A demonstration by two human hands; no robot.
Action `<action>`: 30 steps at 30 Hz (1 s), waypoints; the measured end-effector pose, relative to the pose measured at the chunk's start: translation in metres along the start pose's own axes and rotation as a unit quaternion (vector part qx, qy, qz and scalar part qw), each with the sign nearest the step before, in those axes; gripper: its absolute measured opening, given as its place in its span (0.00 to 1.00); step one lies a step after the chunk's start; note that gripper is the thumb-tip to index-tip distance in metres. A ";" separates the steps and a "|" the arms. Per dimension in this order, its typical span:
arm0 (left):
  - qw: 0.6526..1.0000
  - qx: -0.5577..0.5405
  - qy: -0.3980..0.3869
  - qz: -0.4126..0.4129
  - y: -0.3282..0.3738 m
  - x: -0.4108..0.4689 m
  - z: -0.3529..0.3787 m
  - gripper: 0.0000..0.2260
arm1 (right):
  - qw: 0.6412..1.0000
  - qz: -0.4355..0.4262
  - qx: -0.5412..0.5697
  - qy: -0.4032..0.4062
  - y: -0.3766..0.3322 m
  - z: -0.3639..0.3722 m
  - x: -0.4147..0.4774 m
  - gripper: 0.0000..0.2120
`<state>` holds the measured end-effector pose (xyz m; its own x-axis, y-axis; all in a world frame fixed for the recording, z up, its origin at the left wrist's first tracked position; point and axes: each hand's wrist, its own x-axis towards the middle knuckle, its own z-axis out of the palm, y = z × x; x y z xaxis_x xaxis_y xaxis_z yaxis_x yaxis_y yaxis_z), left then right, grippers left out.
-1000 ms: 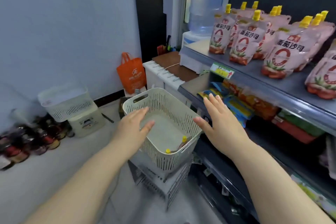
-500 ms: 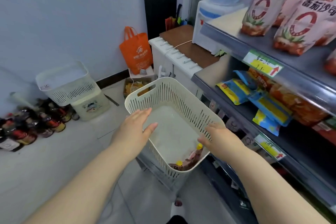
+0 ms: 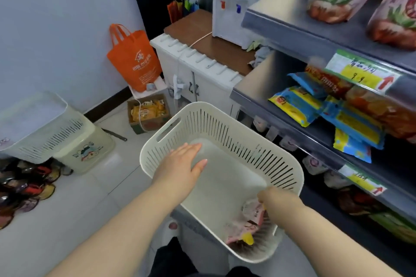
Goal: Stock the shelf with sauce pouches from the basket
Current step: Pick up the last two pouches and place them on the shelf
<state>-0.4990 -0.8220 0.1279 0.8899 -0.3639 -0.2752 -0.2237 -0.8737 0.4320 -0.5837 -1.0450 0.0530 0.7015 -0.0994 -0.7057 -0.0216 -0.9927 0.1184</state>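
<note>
In the basket (image 3: 225,117), right hand (image 3: 278,199) at the pouches (image 3: 246,227) — grip hidden, cannot tell. Left hand (image 3: 180,167) open. May tip if yanked.

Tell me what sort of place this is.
Probably a small shop, or a shop-like stockroom corner. Its grey metal shelves carry yellow price labels on their front edges, with pink tomato sauce pouches above and blue and yellow snack packets below. A white water dispenser stands beside them.

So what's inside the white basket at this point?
Pink sauce pouches, one yellow cap showing, lie in the near corner of the basket. The right hand reaches down over them, hiding its fingers and how many pouches there are.
</note>
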 end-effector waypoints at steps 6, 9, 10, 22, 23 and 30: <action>0.984 0.035 -0.120 0.130 -0.045 0.044 0.003 0.22 | 0.991 0.096 0.092 0.012 -0.020 -0.008 0.009 0.13; 0.968 0.036 -0.180 0.173 -0.056 0.060 0.006 0.22 | 0.982 0.126 0.112 0.085 -0.033 -0.032 0.000 0.10; 0.961 0.027 -0.204 0.185 -0.055 0.064 0.007 0.23 | 0.976 0.135 0.125 0.113 -0.037 -0.040 -0.003 0.09; 0.878 -0.353 -0.310 0.089 -0.029 0.124 0.054 0.08 | 0.641 0.176 0.655 0.360 -0.063 -0.072 0.019 0.08; 0.867 -0.389 -0.305 0.063 -0.030 0.129 0.059 0.10 | 0.608 0.187 0.679 0.367 -0.065 -0.065 0.027 0.06; 0.845 -0.435 -0.311 -0.016 -0.034 0.138 0.078 0.15 | 0.475 0.174 0.832 0.228 -0.081 -0.041 0.063 0.13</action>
<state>-0.3995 -0.8674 0.0078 0.4480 -0.6806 -0.5798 0.4148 -0.4163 0.8091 -0.5085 -0.9685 0.0282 0.5224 -0.6283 -0.5766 -0.4592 0.3624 -0.8110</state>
